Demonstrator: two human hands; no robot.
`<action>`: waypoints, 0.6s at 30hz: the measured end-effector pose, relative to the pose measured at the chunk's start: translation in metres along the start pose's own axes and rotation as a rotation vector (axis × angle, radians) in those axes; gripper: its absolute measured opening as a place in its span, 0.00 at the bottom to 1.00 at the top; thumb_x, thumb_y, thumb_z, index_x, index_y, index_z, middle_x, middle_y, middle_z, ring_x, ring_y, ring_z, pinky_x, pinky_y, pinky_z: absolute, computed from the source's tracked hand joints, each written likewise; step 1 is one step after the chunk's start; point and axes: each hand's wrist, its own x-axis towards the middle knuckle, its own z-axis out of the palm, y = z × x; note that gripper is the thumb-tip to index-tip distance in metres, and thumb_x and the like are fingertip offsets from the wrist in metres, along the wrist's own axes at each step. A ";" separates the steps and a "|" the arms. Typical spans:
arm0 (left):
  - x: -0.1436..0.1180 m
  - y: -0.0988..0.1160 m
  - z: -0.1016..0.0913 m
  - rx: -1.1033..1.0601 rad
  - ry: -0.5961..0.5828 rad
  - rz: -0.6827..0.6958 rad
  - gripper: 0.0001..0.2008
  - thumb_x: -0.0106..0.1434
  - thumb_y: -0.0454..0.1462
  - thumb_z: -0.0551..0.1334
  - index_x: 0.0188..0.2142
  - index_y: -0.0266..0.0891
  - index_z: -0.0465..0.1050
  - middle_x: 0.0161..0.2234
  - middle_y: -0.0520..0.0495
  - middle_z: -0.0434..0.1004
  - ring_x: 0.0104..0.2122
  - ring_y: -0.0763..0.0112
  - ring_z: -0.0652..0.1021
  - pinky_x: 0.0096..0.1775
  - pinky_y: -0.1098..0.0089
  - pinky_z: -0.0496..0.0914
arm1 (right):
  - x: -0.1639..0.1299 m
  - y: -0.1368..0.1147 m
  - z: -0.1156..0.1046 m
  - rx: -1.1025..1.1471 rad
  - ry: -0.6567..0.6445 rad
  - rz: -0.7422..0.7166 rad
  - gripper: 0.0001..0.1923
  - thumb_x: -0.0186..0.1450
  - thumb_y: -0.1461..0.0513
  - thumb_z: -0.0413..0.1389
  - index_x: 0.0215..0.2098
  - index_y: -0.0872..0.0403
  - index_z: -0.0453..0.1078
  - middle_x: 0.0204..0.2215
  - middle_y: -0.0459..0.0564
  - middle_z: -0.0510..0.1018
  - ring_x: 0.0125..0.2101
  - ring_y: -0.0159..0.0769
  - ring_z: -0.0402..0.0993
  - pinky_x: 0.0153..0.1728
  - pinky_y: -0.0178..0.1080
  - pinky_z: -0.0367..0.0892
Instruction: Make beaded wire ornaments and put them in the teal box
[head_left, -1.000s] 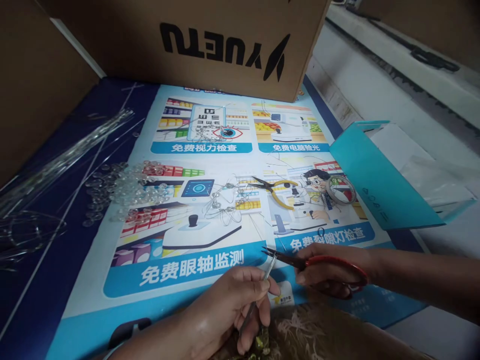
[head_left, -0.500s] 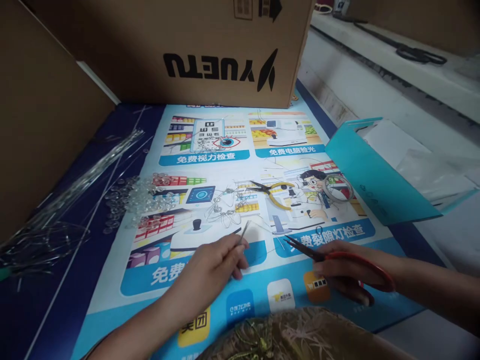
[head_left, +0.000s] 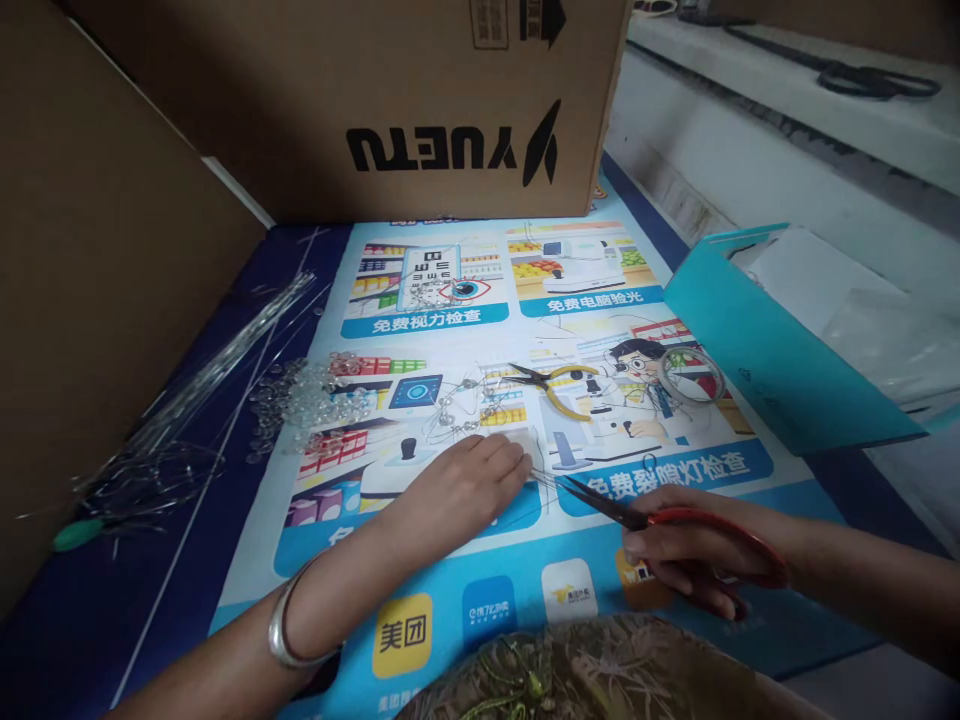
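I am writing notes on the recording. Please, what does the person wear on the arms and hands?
Both forearms are bare, with no sleeves in view. The left hand has a plain silver bangle around the wrist, smooth and rounded. The right hand shows no glove, and no ring, watch or bracelet can be seen on it.

Red-handled scissors (head_left: 660,520) — blades shut, pointing left.

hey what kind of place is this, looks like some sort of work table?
Probably a small craft or assembly bench. The right hand holds red scissors, the left hand rests by bent wire pieces, near clear beads, yellow pliers and cardboard boxes.
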 end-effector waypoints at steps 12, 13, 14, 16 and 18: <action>0.017 0.006 -0.012 0.080 -0.185 -0.039 0.07 0.60 0.28 0.51 0.36 0.36 0.64 0.33 0.43 0.69 0.33 0.62 0.69 0.33 0.64 0.66 | -0.014 -0.015 -0.009 -0.155 0.123 -0.277 0.22 0.65 0.54 0.43 0.19 0.57 0.61 0.12 0.43 0.63 0.13 0.25 0.59 0.18 0.31 0.56; 0.014 0.009 -0.013 0.070 -0.199 -0.071 0.07 0.59 0.27 0.52 0.36 0.36 0.64 0.33 0.43 0.69 0.33 0.62 0.69 0.32 0.64 0.66 | -0.013 -0.016 -0.011 -0.184 0.131 -0.291 0.22 0.65 0.54 0.43 0.18 0.57 0.61 0.12 0.44 0.63 0.14 0.25 0.59 0.19 0.32 0.56; 0.010 0.012 -0.014 0.058 -0.212 -0.105 0.08 0.58 0.27 0.52 0.36 0.36 0.64 0.33 0.43 0.69 0.33 0.63 0.70 0.32 0.65 0.66 | -0.012 -0.016 -0.012 -0.214 0.137 -0.300 0.23 0.65 0.54 0.43 0.18 0.57 0.61 0.12 0.44 0.63 0.14 0.25 0.60 0.20 0.32 0.57; 0.004 0.016 -0.018 0.023 -0.223 -0.157 0.07 0.58 0.27 0.53 0.36 0.36 0.64 0.34 0.44 0.69 0.33 0.63 0.70 0.33 0.65 0.65 | -0.010 -0.018 -0.014 -0.265 0.142 -0.302 0.23 0.65 0.53 0.43 0.18 0.57 0.61 0.12 0.45 0.64 0.15 0.26 0.61 0.21 0.32 0.58; -0.001 0.020 -0.023 -0.014 -0.210 -0.183 0.04 0.59 0.29 0.55 0.34 0.37 0.65 0.32 0.46 0.70 0.32 0.63 0.70 0.33 0.65 0.65 | -0.007 -0.019 -0.013 -0.306 0.157 -0.291 0.22 0.65 0.52 0.43 0.19 0.57 0.61 0.13 0.45 0.65 0.16 0.27 0.62 0.22 0.32 0.58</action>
